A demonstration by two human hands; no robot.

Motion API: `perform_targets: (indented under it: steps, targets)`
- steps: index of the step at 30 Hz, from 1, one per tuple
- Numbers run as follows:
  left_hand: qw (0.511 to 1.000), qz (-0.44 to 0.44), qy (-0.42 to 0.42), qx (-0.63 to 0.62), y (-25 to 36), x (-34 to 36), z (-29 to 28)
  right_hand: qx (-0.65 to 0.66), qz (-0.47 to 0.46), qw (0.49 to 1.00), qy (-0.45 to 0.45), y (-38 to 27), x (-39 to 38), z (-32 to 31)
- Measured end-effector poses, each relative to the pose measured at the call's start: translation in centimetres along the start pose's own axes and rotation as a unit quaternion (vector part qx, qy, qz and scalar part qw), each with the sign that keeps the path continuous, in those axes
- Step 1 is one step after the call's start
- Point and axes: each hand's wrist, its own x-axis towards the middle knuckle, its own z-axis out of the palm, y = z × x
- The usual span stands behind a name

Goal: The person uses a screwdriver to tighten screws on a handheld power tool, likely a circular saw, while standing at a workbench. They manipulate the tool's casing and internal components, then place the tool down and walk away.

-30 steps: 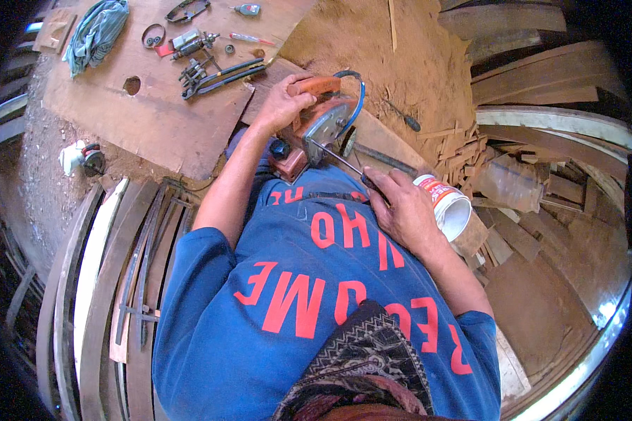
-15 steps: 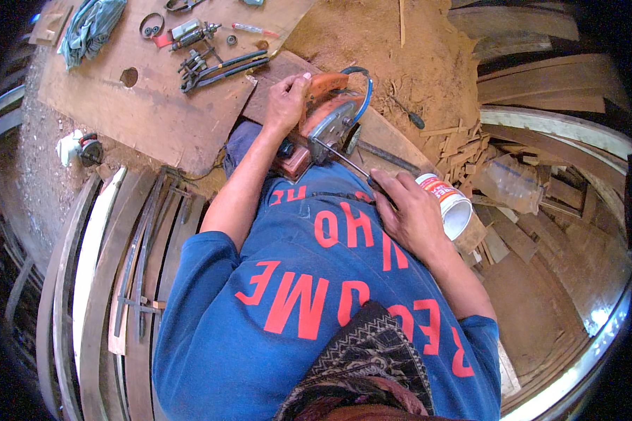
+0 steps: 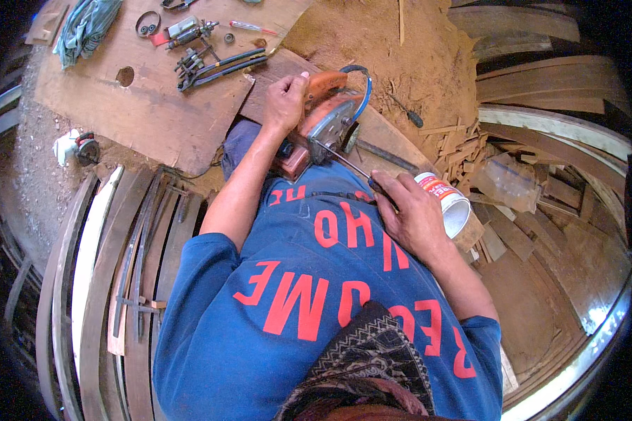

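An orange power tool (image 3: pixel 323 112) with a rounded grey side cover and a looped blue-and-black cord rests at my lap. My left hand (image 3: pixel 286 102) is closed around the rear of its orange handle. In my right hand (image 3: pixel 414 214) is a screwdriver (image 3: pixel 345 158), its long thin shaft slanting up to the left. The tip meets the lower part of the grey cover; whether it sits in a screw is too small to see. My fingers cover most of the screwdriver's handle. A white tub (image 3: pixel 455 210) with a red-and-orange label tilts just beyond that hand.
On a brown board (image 3: pixel 154 119) lie a motor armature (image 3: pixel 193 34), black-handled pliers-like tools (image 3: pixel 225 68), a clear-handled screwdriver (image 3: pixel 253 28) and a teal cloth (image 3: pixel 84 31). Sawdust (image 3: pixel 372 42) and a dark-handled tool (image 3: pixel 413 116) lie ahead. Long curved planks (image 3: pixel 105 281) fill the left.
Both hands keep their holds, and the screwdriver stays against the cover. Only a slight shift of the whole view to the left shows.
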Motion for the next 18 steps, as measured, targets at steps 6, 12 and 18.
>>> perform_targets:
  steps: [6,12,18]
  targets:
    - [1.0,-0.007,0.015,-0.013,-0.68,0.28,-0.06,-0.017,-0.02,1.0,0.0,0.26,0.16,-0.26]
    - [1.0,0.001,0.029,0.007,-0.06,-0.15,-0.05,-0.02,-0.035,0.999,0.003,0.1,-0.07,-0.39]
    - [1.0,-0.002,0.017,0.005,0.03,-0.29,-0.04,-0.109,-0.093,0.99,-0.001,0.47,0.4,-0.45]
